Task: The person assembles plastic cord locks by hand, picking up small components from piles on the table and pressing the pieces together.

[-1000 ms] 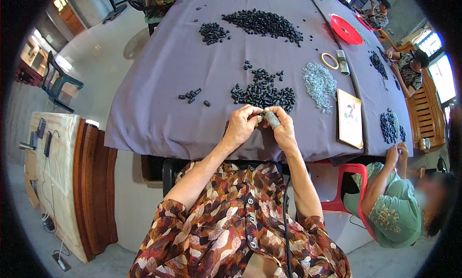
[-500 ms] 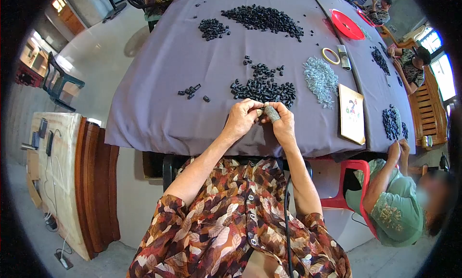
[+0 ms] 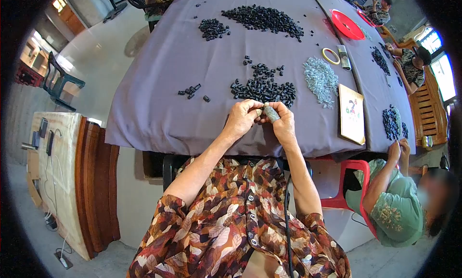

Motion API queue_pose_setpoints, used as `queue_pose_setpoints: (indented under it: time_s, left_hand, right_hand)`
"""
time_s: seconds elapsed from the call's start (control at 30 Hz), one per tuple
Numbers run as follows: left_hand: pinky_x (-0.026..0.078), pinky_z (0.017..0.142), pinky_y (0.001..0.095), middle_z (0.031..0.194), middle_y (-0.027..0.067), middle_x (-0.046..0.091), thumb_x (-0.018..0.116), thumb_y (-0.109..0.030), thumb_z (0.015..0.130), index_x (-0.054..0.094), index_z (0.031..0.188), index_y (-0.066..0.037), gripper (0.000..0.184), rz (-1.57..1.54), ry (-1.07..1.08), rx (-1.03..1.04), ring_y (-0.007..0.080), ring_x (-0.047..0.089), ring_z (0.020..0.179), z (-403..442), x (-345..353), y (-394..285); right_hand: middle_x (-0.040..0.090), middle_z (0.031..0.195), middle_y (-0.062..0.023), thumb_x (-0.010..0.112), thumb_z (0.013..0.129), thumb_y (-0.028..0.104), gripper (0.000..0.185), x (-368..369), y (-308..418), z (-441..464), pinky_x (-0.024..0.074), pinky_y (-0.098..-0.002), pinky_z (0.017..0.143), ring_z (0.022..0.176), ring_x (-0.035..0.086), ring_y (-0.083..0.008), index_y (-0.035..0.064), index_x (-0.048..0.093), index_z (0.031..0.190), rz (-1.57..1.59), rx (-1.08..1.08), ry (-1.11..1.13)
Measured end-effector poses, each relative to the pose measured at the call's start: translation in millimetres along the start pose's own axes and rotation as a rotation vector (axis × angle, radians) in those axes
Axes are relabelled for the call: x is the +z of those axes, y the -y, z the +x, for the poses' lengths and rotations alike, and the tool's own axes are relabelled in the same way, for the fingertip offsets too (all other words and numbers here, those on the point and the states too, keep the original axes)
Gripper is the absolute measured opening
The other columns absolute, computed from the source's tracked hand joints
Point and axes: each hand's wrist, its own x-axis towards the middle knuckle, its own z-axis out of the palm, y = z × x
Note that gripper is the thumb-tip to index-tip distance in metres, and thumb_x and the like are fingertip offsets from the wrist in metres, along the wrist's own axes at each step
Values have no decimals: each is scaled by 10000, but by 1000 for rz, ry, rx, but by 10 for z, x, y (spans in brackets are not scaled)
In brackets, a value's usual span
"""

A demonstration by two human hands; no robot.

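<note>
My left hand (image 3: 242,118) and my right hand (image 3: 284,123) meet fingertip to fingertip over the near part of the table. Both are closed in a pinch, and whatever lies between the fingers is too small and hidden to name. A grey speckled wrap (image 3: 272,115) covers one finger of my right hand. Just beyond the fingers spreads a pile of small black cylindrical pieces (image 3: 263,89). A few similar black pieces (image 3: 191,90) lie apart to the left. To the right is a heap of small clear pieces (image 3: 321,80).
Larger black piles (image 3: 262,20) lie farther back on the grey cloth (image 3: 159,76). At right are a picture-covered board (image 3: 352,113), a tape roll (image 3: 330,56) and a red tray (image 3: 347,24). A person in green (image 3: 397,206) sits at the right edge, with others beyond.
Both hands stay pinched together in nearly the same place. Only the fingers of my right hand have shifted slightly.
</note>
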Motion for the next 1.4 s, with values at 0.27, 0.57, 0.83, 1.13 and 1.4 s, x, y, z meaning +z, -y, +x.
queue_pose_setpoints:
  time_s: [0.27,0.57,0.83,1.13,1.4]
  left_hand:
    - [416,445,166,744,13,621,580,-37,828,611,932,-12,111,-181,7,-106,38,540,557,-31,-27,-96]
    - [412,449,160,712,-5,600,598,-62,827,600,875,-16,66,-263,64,-80,30,523,544,-40,-120,0]
    - [393,473,168,673,-27,570,589,-85,837,605,841,-41,47,-220,31,-28,23,481,551,-77,-98,-92]
    - [379,483,159,709,-25,581,581,-85,847,590,869,-46,46,-279,64,-67,15,468,554,-73,-104,-120]
    - [374,456,163,654,-31,557,591,-95,844,592,851,-57,38,-297,67,-68,18,469,528,-59,-121,-50]
  right_hand:
    - [608,748,-22,515,825,-23,115,-27,11,-2,475,-221,587,636,566,-77,-8,580,919,-95,-2,13]
    - [594,775,-25,518,823,-31,133,-85,2,6,486,-219,591,623,552,-80,2,587,932,165,134,111]
    - [579,804,-32,504,849,-10,111,-54,18,-9,519,-236,616,644,545,-77,-11,567,941,310,231,110]
    - [579,796,-35,515,845,2,105,-85,39,3,522,-251,629,652,554,-90,-3,560,940,447,244,153]
    - [579,792,-37,530,831,-16,76,-59,12,9,519,-237,614,647,565,-90,5,547,902,367,243,120]
